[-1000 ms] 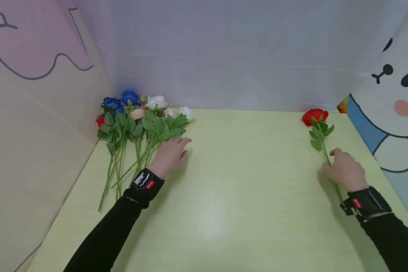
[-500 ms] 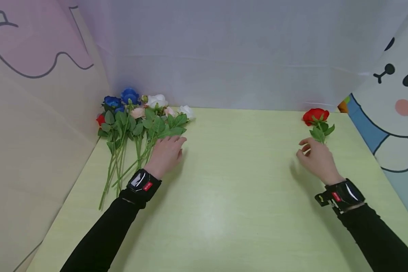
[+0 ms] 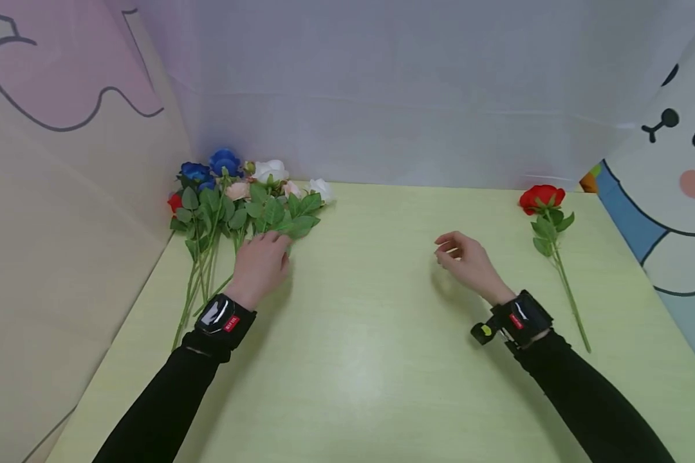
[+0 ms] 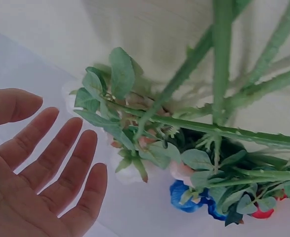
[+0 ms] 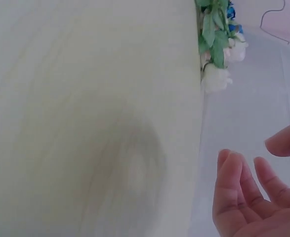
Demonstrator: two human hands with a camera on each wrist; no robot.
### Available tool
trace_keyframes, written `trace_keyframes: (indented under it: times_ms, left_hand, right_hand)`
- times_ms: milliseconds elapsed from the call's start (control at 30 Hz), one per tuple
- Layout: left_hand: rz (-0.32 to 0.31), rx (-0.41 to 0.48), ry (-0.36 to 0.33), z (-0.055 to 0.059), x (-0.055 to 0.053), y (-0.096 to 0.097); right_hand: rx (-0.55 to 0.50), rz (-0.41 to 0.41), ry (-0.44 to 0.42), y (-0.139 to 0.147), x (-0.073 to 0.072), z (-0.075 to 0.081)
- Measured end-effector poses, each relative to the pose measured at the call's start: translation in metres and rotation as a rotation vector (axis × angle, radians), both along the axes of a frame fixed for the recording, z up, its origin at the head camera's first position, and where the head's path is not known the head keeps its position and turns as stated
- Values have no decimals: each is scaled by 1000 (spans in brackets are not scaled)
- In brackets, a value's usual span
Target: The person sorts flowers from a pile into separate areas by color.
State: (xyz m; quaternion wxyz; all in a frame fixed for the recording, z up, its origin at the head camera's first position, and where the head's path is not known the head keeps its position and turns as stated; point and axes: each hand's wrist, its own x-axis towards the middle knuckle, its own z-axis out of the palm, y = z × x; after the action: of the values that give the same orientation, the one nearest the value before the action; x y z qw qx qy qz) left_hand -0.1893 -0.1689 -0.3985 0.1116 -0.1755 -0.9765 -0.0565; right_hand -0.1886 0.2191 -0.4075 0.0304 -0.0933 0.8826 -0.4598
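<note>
Free lane down mid tabletop [image 3: 359,334], flower pile [image 3: 273,211] blocking left, red rose [image 3: 545,227] right

One wide view, two from the wrists

The head camera looks forward and down, wide enough for the tabletop [image 3: 359,373] and the backdrop [image 3: 382,96] behind. The left wrist camera looks past the left fingers [image 4: 55,152], close to the bunch of flowers [image 3: 255,209]. The right wrist camera faces the tabletop's far edge past the right fingers [image 5: 228,185]; the bunch of flowers sits farther off. All three share it.

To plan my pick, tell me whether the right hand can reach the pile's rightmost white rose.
Probably yes: the right hand holds nothing, and nothing shows between it and the rightmost white rose.
</note>
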Motion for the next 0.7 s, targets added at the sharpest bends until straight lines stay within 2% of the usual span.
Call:
trace_keyframes:
  times_ms: [167,433,567,700]
  left_hand:
    - [36,20,13,3,2,-13]
    - [139,66,-43,3,7,-40]
    - [192,58,-86,4,13,-51]
    - [226,71,-149,4,17,-59]
  right_hand:
    - [-285,26,-196,-34,-4,-6]
    - [-674,71,-387,-82,-1,-2]
    - [-836,37,-501,-102,-1,1]
    - [-925,12,-585,-121,-2,2]
